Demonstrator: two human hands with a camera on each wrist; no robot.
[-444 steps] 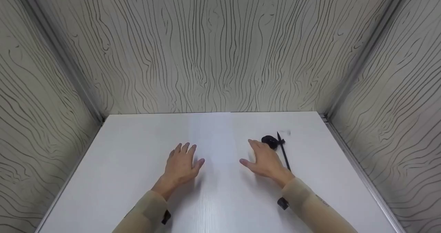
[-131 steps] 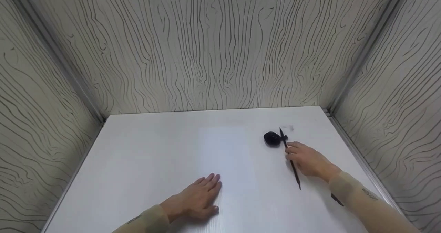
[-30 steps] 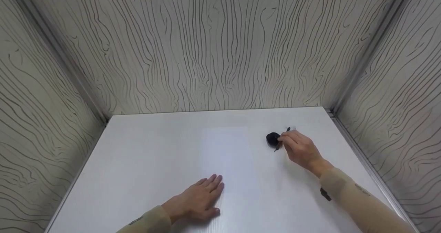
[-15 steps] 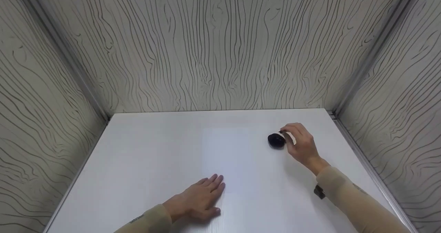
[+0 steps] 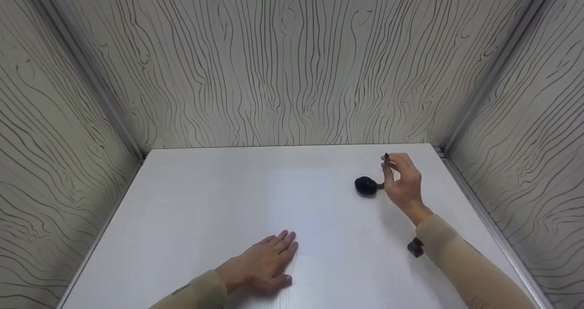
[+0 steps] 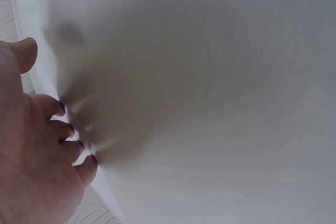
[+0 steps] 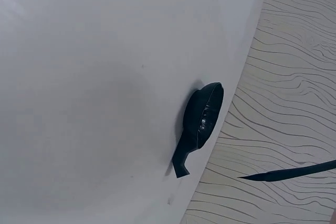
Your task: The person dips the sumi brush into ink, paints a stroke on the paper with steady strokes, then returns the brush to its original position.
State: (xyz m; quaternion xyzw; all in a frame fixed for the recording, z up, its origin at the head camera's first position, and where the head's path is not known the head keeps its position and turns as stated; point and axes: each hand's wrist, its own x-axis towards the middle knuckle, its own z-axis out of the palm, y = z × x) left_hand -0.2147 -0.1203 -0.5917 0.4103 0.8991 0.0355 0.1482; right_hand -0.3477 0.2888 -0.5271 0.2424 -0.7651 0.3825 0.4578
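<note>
A slim, dark, pointed brush (image 7: 291, 173) is pinched in the right hand (image 5: 404, 184), right of frame. The round, glossy black dish (image 5: 365, 186), just left of that hand, could be tipped if its handle is knocked. The left hand (image 5: 264, 264) is laid flat, lower centre. The brush's shaft is mostly hidden; dish contents cannot be discerned.

A black dish (image 7: 203, 115) with a short, bent handle sits on the white table (image 7: 94, 119), near the edge that borders the wall (image 7: 294, 77), its glossy hollow turned toward that edge and a soft shadow on its other side. Beyond the same edge, against the wall's wavy wood-grain lines, shows a dark brush (image 7: 289, 173), its pointed tip toward the table and well apart from the dish. A faint grey smudge (image 7: 169, 201) marks the tabletop near the handle's end.
</note>
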